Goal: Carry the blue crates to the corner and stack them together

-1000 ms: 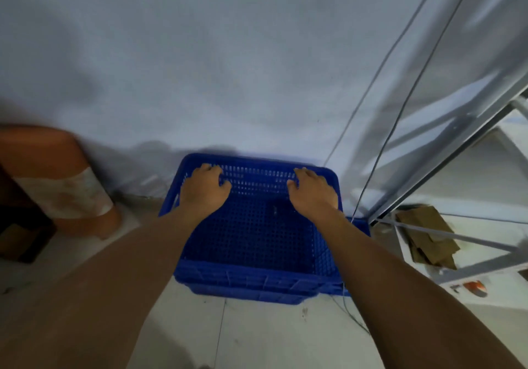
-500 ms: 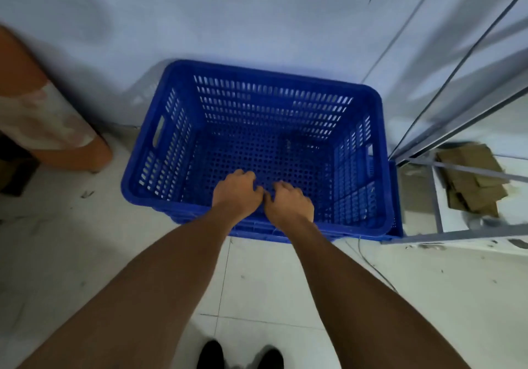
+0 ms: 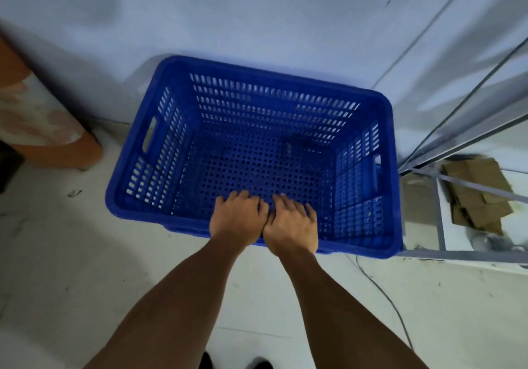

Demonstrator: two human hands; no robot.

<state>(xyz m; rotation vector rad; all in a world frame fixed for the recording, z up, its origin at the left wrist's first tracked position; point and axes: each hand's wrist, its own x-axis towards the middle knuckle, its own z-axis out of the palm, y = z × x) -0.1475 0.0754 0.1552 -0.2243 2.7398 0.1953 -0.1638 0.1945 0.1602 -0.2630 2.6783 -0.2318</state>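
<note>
A blue perforated crate point(image 3: 257, 106) stands upright on the pale floor against the white wall, with nothing inside. A second blue rim shows under its near edge, so it seems nested on another crate. My left hand point(image 3: 235, 220) and my right hand point(image 3: 291, 228) rest side by side on the middle of the crate's near rim, fingers curled over it into the crate.
An orange and white cylinder point(image 3: 43, 123) leans at the left by the wall. A grey metal frame point(image 3: 445, 251) with folded cardboard point(image 3: 474, 194) stands right of the crate. A thin cable point(image 3: 383, 291) trails over the floor. My shoes point(image 3: 234, 363) show at the bottom.
My hands moved from the crate's far rim to the middle of its near rim, close together. The view dropped and drew nearer, so the crate now appears larger and seen from above.
</note>
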